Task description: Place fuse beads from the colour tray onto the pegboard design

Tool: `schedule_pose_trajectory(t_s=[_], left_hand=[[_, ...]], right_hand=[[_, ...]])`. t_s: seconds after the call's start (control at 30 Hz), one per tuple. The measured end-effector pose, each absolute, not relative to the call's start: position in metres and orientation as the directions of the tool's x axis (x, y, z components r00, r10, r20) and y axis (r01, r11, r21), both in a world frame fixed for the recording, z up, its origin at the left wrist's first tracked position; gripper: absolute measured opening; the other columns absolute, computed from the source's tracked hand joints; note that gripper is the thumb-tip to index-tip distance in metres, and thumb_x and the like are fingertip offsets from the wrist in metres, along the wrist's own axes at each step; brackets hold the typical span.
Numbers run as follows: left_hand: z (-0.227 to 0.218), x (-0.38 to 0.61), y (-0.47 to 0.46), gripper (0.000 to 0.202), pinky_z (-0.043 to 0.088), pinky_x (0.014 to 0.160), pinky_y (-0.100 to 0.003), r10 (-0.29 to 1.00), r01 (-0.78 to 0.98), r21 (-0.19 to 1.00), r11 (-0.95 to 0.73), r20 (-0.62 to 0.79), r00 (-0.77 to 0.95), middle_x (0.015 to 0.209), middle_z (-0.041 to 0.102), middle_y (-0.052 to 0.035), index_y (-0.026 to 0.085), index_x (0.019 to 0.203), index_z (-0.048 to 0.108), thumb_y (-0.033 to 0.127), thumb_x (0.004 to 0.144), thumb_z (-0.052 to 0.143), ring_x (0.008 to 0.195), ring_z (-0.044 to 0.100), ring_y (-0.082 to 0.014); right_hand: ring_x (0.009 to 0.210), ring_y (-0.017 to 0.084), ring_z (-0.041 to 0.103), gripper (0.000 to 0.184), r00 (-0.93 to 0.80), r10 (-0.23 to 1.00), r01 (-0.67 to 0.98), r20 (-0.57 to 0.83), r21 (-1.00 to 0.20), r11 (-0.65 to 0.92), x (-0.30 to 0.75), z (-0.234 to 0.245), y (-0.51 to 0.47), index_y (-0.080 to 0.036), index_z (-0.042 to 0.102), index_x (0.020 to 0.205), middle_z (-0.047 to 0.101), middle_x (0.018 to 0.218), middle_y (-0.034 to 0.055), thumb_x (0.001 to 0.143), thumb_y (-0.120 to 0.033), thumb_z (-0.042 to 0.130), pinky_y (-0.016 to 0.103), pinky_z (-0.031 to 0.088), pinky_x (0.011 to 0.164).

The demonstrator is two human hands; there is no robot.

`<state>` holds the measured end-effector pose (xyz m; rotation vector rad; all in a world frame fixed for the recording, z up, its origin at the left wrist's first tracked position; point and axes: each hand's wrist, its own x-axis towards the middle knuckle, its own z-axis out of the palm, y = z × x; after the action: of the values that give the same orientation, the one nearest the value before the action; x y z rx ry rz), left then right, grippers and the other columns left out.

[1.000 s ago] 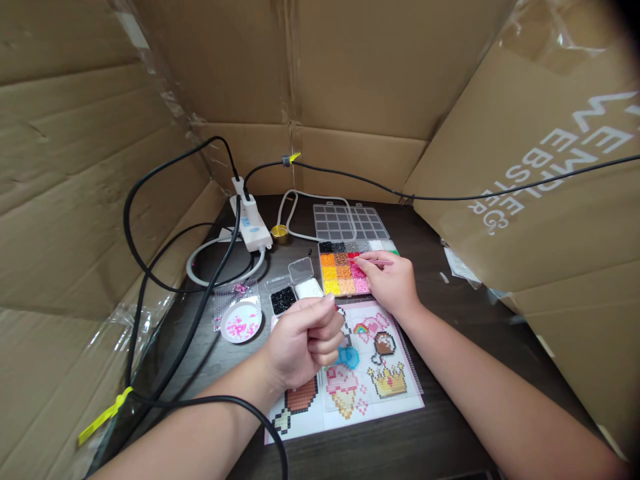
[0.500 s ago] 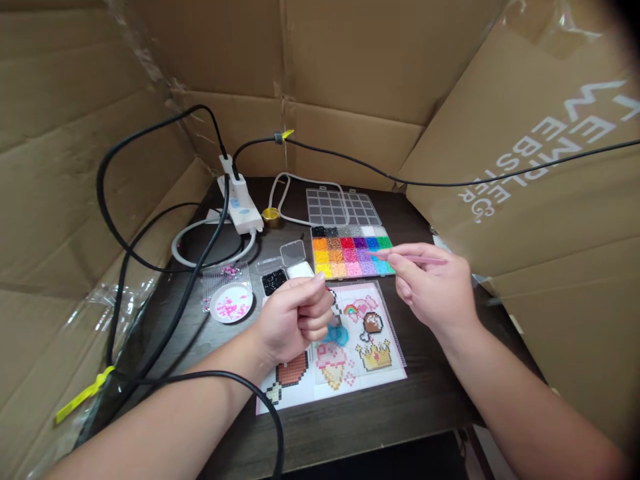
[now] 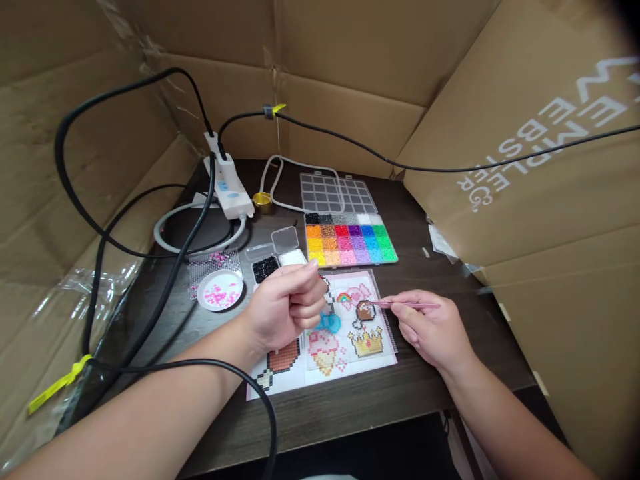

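Head view. My right hand has come away from the bead organiser, where it worked a second ago. It now rests low at the right edge of the pattern sheet. Its fingers are pinched closed on a thin pink tool, held nearly level, with the tip at the brown motif. My left hand stays curled into a fist above the sheet's left half, thumb laid over the fingers; I cannot tell whether it encloses anything.

The sheet lies flat near the front of the dark tabletop. Beyond it the organiser shows rows of sorted coloured beads, its clear lid folded open behind. To the left are a small tub of black beads and a white dish of pink beads. Farther back a white power strip lies among black cables, before the cardboard walls.
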<state>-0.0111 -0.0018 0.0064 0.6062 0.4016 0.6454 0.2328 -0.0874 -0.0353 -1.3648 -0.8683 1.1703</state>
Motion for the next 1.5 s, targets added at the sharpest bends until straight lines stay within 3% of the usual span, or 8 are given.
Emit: schedule_pose_trajectory(t_s=[0.13, 0.23, 1.5], left_hand=[[0.0067, -0.0112, -0.0024, 0.055, 0.012, 0.040, -0.020, 0.665, -0.447, 0.623, 0.641, -0.161, 0.729, 0.051, 0.019, 0.0074, 0.019, 0.055, 0.023, 0.038, 0.084, 0.066, 0.042, 0.015, -0.0046], [0.0071, -0.0115, -0.0023, 0.054, 0.012, 0.040, -0.020, 0.661, -0.449, 0.616, 0.648, -0.161, 0.733, 0.051, 0.020, 0.0072, 0.019, 0.055, 0.024, 0.038, 0.084, 0.066, 0.042, 0.015, -0.0045], [0.0089, -0.0104, -0.0038, 0.058, 0.013, 0.040, -0.018, 0.659, -0.439, 0.622, 0.648, -0.169, 0.733, 0.052, 0.018, 0.0072, 0.019, 0.054, 0.023, 0.039, 0.081, 0.069, 0.043, 0.014, -0.0044]], right_hand=[[0.034, 0.007, 0.039, 0.020, 0.231, 0.958, -0.041, -0.167, -0.986, -0.162, 0.2353, -0.0373, -0.0894, -0.016, 0.076, 0.084, 0.064, 0.048, 0.0022, 0.076, -0.033, 0.081, 0.021, 0.026, 0.034], [0.034, 0.008, 0.038, 0.020, 0.230, 0.958, -0.022, -0.173, -0.985, -0.172, 0.2352, -0.0377, -0.0902, -0.016, 0.076, 0.083, 0.055, 0.042, -0.0013, 0.077, -0.035, 0.080, 0.022, 0.026, 0.034], [0.034, 0.006, 0.037, 0.020, 0.214, 0.958, -0.036, -0.190, -0.982, -0.187, 0.2331, -0.0335, -0.0865, -0.016, 0.077, 0.082, 0.054, 0.042, -0.0021, 0.075, -0.034, 0.081, 0.020, 0.024, 0.034]])
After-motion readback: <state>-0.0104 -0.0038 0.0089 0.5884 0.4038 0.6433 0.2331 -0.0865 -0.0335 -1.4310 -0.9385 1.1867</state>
